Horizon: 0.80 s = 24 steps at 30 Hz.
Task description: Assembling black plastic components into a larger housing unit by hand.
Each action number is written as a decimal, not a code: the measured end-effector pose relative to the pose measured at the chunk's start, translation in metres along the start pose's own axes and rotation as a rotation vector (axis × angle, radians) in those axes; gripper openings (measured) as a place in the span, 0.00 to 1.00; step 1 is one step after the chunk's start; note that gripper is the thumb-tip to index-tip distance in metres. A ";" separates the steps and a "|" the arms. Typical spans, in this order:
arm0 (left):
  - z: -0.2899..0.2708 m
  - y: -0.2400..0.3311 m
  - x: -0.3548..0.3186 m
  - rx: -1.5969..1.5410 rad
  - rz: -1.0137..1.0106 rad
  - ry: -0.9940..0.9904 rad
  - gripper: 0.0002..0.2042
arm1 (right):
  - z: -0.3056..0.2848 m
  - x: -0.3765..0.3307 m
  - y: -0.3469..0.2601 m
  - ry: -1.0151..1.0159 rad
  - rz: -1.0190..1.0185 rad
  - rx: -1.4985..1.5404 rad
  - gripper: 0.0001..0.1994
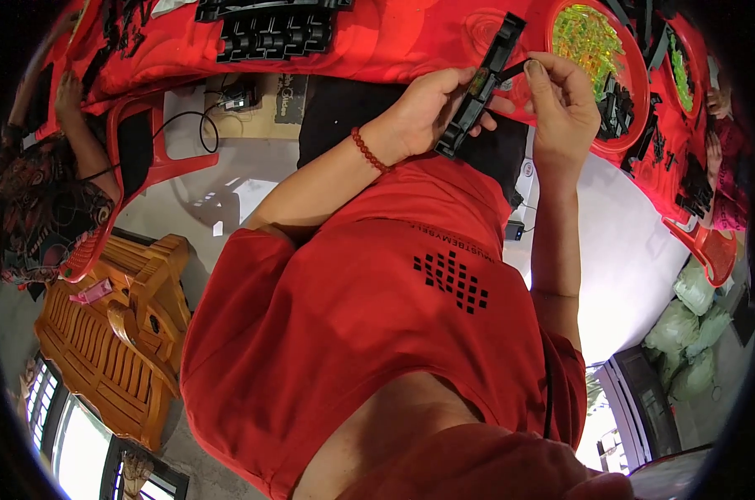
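Over the near edge of the red-covered table, my left hand [427, 108] is closed around a long, narrow black plastic part [499, 50]. The part is tilted, its upper end pointing away and to the right. A small green and orange piece [478, 81] shows in its middle. My right hand [565, 112] pinches a small flat black strip [513, 71] between thumb and forefinger. The strip's other end meets the side of the long part; whether it is fitted in, I cannot tell.
A row of similar black parts [273, 37] lies on the red tablecloth [386, 54]. At right stands a round red tray [637, 133] holding yellow-green clear pieces and small black parts. Another person's arm [90, 137] is at left; a person in pink [730, 187] sits at right.
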<state>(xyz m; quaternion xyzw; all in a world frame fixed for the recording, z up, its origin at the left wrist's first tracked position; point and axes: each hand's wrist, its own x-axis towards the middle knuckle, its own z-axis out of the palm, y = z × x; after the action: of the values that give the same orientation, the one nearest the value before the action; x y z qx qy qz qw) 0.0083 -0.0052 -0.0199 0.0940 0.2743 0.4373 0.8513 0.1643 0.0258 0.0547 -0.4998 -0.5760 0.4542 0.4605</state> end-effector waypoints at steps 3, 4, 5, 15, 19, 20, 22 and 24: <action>-0.001 -0.002 0.001 -0.012 -0.030 0.015 0.24 | 0.000 0.003 0.007 0.022 -0.014 -0.029 0.06; -0.005 -0.003 0.001 -0.012 -0.031 0.016 0.24 | 0.001 0.005 0.009 0.026 0.013 -0.030 0.07; -0.011 -0.005 0.002 -0.078 -0.059 -0.030 0.23 | 0.001 0.006 0.010 0.031 0.041 -0.030 0.07; -0.026 -0.020 0.002 -0.268 -0.113 -0.014 0.24 | 0.002 0.008 0.019 -0.108 0.191 -0.063 0.05; -0.023 -0.019 0.004 -0.267 -0.116 0.053 0.23 | 0.007 0.004 0.035 -0.102 0.152 -0.062 0.06; -0.024 -0.020 0.004 -0.260 -0.115 0.070 0.23 | 0.008 0.004 0.036 -0.098 0.134 -0.096 0.06; -0.024 -0.021 0.005 -0.253 -0.113 0.088 0.22 | 0.012 0.002 0.029 -0.120 0.168 -0.097 0.06; -0.024 -0.021 0.004 -0.251 -0.116 0.136 0.21 | 0.014 0.002 0.028 -0.141 0.201 -0.099 0.06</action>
<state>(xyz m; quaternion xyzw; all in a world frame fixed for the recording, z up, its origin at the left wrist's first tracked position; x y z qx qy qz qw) 0.0118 -0.0161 -0.0495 -0.0587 0.2794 0.4235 0.8597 0.1550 0.0291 0.0252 -0.5441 -0.5756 0.5031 0.3457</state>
